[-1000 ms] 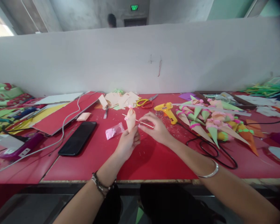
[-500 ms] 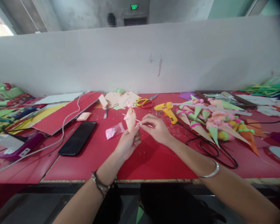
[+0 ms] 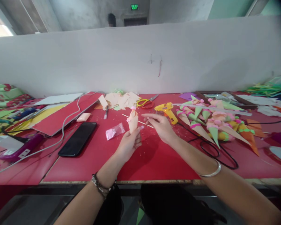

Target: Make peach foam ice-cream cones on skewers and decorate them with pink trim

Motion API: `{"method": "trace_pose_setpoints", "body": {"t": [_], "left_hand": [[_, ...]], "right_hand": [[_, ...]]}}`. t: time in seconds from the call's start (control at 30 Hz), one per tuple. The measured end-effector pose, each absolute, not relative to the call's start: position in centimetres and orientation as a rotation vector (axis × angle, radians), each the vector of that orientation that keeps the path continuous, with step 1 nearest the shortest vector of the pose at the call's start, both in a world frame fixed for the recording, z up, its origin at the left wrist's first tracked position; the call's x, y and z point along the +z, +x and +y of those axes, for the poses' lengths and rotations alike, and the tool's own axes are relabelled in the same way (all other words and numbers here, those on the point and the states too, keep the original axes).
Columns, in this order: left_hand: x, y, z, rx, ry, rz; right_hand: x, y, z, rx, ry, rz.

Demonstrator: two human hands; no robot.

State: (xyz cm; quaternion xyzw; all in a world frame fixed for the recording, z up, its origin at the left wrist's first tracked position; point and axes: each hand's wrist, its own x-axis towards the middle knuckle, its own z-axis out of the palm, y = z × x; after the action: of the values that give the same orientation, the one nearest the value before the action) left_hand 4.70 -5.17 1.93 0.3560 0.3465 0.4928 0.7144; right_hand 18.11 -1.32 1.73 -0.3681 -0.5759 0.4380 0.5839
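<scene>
My left hand (image 3: 130,143) is closed around the lower part of a small cream craft cone (image 3: 133,122), held upright above the table. The cone has a pink ball at its top and pink trim on its left side. At the left thumb's tip a small pale pink bit sticks out; what it is I cannot make out. To the right of the cone, my right hand (image 3: 161,126) hovers with fingers apart, touching neither the cone nor my left hand. A thin wooden stick (image 3: 145,124) lies on the table behind the cone, partly covered by it.
A yellow glue gun (image 3: 167,111) and a pile of finished cones (image 3: 213,122) lie to the right, with a black cord. Left are a phone (image 3: 78,139), a pink packet (image 3: 114,131) and a red board (image 3: 67,114). Scissors (image 3: 147,102) and cream pieces (image 3: 121,100) lie behind.
My right hand has let go beside my left thumb and drawn back slightly up and right, its fingers parting. The cone has shifted slightly right and turned more upright.
</scene>
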Motion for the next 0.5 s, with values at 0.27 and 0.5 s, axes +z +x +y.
{"method": "trace_pose_setpoints", "body": {"t": [0.27,0.5], "left_hand": [[1.91,4.77,-5.10,1.090,0.795,0.772],[1.87,4.75,-5.18,1.072,0.809,0.783]], "right_hand": [[1.99,18.09,-1.20,1.285,-0.808,-1.129],[2.39,18.25,-1.47,1.204,-0.872,-1.215]]}}
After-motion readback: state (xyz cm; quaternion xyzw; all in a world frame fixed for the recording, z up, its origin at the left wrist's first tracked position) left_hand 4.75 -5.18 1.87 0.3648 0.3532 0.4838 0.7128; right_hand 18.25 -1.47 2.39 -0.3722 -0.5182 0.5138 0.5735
